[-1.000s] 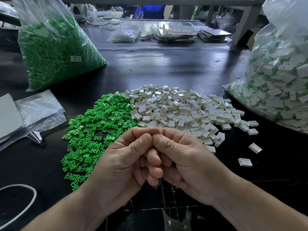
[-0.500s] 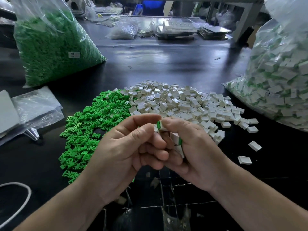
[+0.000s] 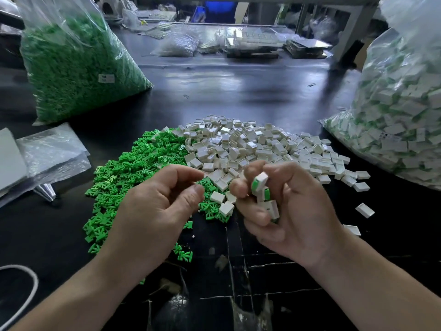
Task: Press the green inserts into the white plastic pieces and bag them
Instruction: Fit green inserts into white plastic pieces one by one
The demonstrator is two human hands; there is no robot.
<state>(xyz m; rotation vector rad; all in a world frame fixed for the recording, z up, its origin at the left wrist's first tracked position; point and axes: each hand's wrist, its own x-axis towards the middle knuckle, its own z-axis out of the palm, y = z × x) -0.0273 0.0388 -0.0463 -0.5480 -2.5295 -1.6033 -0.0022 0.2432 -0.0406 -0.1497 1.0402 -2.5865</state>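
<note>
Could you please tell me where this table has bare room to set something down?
Bare table behind the green inserts and white pieces, between the green bag and the right-hand bag. The middle is crowded.

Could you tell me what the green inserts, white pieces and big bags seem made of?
Green inserts: apparently moulded plastic, matte, evenly bright colour. White pieces: likely hard plastic, slightly glossy, crisp edges catching light. Bags: thin clear plastic film, crinkled and shiny, contents visible through it.
</note>
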